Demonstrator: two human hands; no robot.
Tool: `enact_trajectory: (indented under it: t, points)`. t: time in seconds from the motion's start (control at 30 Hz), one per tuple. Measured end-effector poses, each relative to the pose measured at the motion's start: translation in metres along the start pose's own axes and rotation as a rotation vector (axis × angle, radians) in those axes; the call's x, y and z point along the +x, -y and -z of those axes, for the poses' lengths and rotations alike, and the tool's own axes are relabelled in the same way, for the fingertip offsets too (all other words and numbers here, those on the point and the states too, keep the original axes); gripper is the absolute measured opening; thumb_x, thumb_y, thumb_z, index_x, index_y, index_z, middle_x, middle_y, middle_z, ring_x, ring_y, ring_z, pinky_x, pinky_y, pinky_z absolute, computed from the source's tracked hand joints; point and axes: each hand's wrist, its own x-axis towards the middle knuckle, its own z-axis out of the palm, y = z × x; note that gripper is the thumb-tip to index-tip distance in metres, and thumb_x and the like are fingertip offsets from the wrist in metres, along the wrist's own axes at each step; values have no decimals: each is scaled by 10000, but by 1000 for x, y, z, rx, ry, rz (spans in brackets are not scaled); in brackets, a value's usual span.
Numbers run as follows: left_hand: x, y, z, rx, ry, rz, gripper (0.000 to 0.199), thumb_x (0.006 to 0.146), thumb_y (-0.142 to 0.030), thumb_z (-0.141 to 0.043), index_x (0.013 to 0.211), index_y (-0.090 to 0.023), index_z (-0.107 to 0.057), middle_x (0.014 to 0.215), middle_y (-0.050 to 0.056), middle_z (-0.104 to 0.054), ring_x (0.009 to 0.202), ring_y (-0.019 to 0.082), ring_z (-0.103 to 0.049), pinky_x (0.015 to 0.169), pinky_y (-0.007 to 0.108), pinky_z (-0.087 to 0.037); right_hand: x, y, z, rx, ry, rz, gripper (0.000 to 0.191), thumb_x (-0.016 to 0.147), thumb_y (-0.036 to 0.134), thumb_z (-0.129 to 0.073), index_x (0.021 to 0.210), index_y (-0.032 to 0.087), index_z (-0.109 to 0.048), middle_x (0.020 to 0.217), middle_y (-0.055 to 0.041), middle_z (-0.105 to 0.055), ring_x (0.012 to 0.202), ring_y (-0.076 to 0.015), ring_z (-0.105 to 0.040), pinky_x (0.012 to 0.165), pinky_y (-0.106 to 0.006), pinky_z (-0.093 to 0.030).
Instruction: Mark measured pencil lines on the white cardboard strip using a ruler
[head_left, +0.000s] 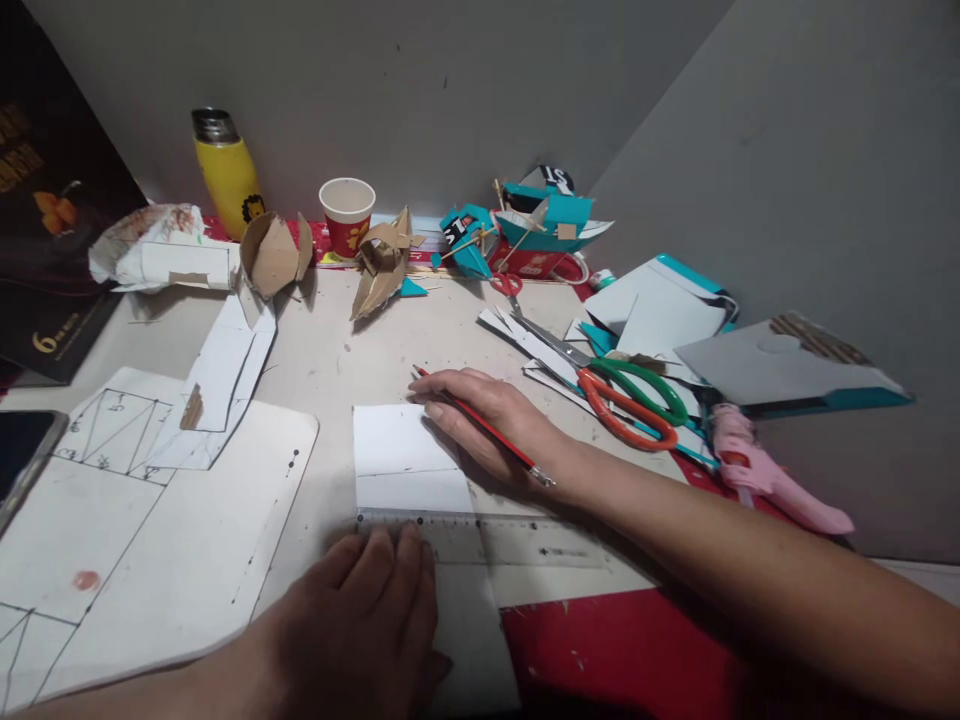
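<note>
Left hand [367,600] palm-down, unclenched, resting on ruler [517,540], right hand [514,415] angled inward, gripping red pencil [495,433]

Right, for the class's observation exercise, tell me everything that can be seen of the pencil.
The pencil is slim, straight and red with dark lengthwise striping, apparently painted wood. It is sharpened to a dark point at one end; the other has a silvery, metal-looking band, and whether an eraser sits there is unclear. It lies slantwise in the grip of the right hand, between thumb and index finger, its point towards the far left, past the far edge of the white paper. Whether the point touches anything is unclear.
</note>
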Motion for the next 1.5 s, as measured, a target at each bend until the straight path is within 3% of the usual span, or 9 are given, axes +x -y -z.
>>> enact_trajectory:
  t: [0.3,0.57,0.7,0.93,1.13,1.23,1.37,1.43,1.5]
  points:
    - [5,10,4,7,34,57,340,933,-284,-460,1090,-76,-679,1113,136,-733,949,281,-676,740,386,-521,2,1,-8,34,-44,-23,210,922,233,-509,1073,161,-636,1006,-95,-698,941,-204,-626,854,-377,-486]
    - [12,16,6,-13,3,60,276,925,-236,-474,936,-89,-708,915,107,-752,783,247,-673,628,360,-521,1,0,-6,130,-42,-84,247,881,281,-570,1076,142,-627,878,-53,-647,780,-156,-601,743,-312,-475]
    - [14,17,10,-58,53,29,204,890,-180,-498,861,-114,-688,808,90,-708,650,242,-627,505,359,-493,1,-1,-3,134,-7,-74,215,890,275,-554,1052,154,-627,880,-45,-659,780,-148,-593,751,-296,-463]
    - [15,19,20,-214,160,90,135,891,-181,-490,844,-190,-617,708,17,-595,593,195,-546,489,318,-456,0,-1,-1,166,71,-50,204,898,313,-561,1004,161,-645,747,2,-589,657,-118,-517,649,-264,-418]
    - [15,24,25,-333,157,121,133,885,-182,-512,985,-172,-599,803,43,-615,676,194,-576,552,319,-490,1,-2,3,433,118,-94,223,855,283,-623,1023,136,-636,770,0,-584,683,-114,-527,666,-257,-432]
    - [17,28,29,-494,64,237,126,882,-187,-534,994,-189,-592,815,35,-619,702,175,-589,584,306,-509,1,-2,7,662,123,-109,233,843,230,-638,1042,110,-624,828,-23,-617,751,-122,-568,714,-263,-451]
    - [23,35,35,-683,-129,684,154,901,-264,-566,1039,-196,-568,852,31,-626,695,149,-619,614,292,-546,2,2,12,800,23,-96,244,832,234,-679,1045,121,-641,850,-25,-635,788,-124,-588,748,-265,-457]
    - [27,39,34,-867,-85,850,265,909,-299,-566,1145,-182,-541,919,63,-670,739,164,-665,644,306,-575,2,6,13,833,-18,-90,236,827,237,-690,1034,132,-649,842,-18,-632,772,-118,-585,731,-258,-458]
    - [30,40,32,-1138,73,870,336,926,-299,-538,1234,-165,-523,994,98,-713,825,189,-697,740,360,-590,2,11,14,863,-44,-74,219,815,217,-698,1013,135,-653,829,-11,-628,761,-113,-581,725,-253,-461]
